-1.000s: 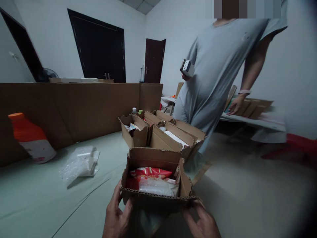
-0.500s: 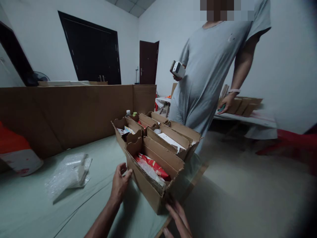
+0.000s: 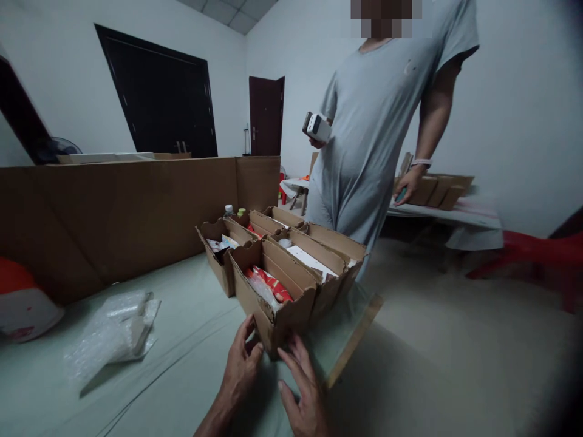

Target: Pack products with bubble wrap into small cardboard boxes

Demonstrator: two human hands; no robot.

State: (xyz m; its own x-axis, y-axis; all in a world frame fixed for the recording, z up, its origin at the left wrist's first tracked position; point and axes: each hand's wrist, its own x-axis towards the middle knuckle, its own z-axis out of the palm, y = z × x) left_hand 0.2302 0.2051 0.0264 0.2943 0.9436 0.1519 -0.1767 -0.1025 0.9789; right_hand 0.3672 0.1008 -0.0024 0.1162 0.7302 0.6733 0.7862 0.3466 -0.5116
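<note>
On the pale green table cover, near corner: narrow open-topped cardboard box (image 3: 291, 306) stands close to the wooden table edge (image 3: 355, 337), its long side against the next box in a row of similar boxes (image 3: 319, 255).
Box, look: brown corrugated card, raw cut rims with the fluting showing, notched end walls; near end faces the camera.
Box, contents: red packet (image 3: 279, 290) lying along the inside, with crinkled clear plastic (image 3: 260, 287) beside it.
Left hand: left hand (image 3: 241, 370) comes in from below, forearm angled up from the lower edge; thumb raised, fingers loosely curled, tips touching the near-left bottom corner of the box. Nothing clasped.
Right hand: right hand (image 3: 305, 394) lies palm down, fingers spread and extended, tips at the foot of the box's near end. Released, nothing grasped.
Writing: print on the red packet is too small to read; no brand legible on the box.
Left of the hands: crumpled bubble wrap (image 3: 113, 331) on the cover; an orange-and-white bottle (image 3: 20, 306) cut off by the frame's edge.
Behind: tall cardboard partition (image 3: 136, 206) along the table's far side.
Other person: stands just past the row in a grey shirt (image 3: 373, 133), one hand holding a small white device (image 3: 317, 126), the other resting among flat cardboard pieces (image 3: 439, 188) on a second table.
</note>
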